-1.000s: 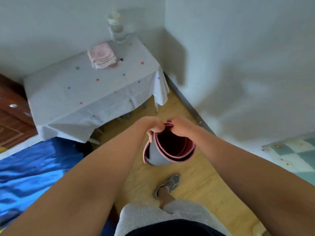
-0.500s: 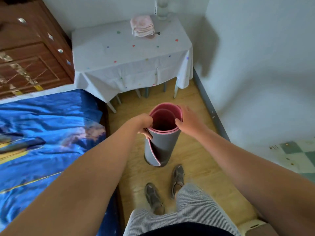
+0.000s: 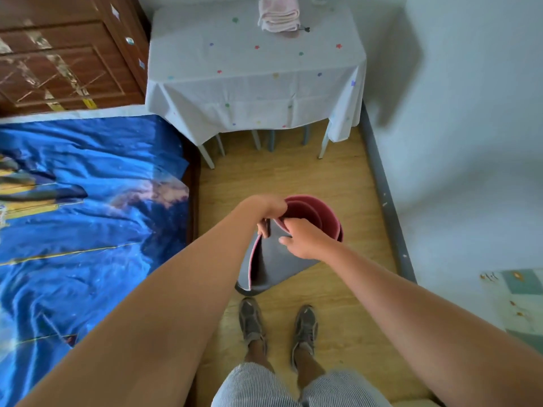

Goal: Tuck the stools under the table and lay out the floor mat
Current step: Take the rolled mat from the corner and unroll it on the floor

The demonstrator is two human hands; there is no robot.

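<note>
A rolled floor mat (image 3: pixel 273 265), grey outside and pink inside, stands on end on the wooden floor just ahead of my feet. Its outer layer is peeling loose near the bottom. My left hand (image 3: pixel 269 211) grips the top rim of the roll on its left side. My right hand (image 3: pixel 299 237) pinches the loose outer edge a little lower, fingers curled over it. Beyond the mat stands the table (image 3: pixel 255 77) under a white dotted cloth, with several stool legs (image 3: pixel 271 139) showing beneath the cloth's hem.
A bed with a blue sheet (image 3: pixel 88 207) fills the left side. A brown wooden cabinet (image 3: pixel 67 51) stands at the back left. White walls and a grey skirting (image 3: pixel 385 201) bound the right. A folded pink towel (image 3: pixel 279 14) lies on the table. My two shoes (image 3: pixel 277 324) stand on the floor.
The view has tipped down. The mat's outer layer has come loose from the roll, and my right hand has shifted from the right rim to the front edge.
</note>
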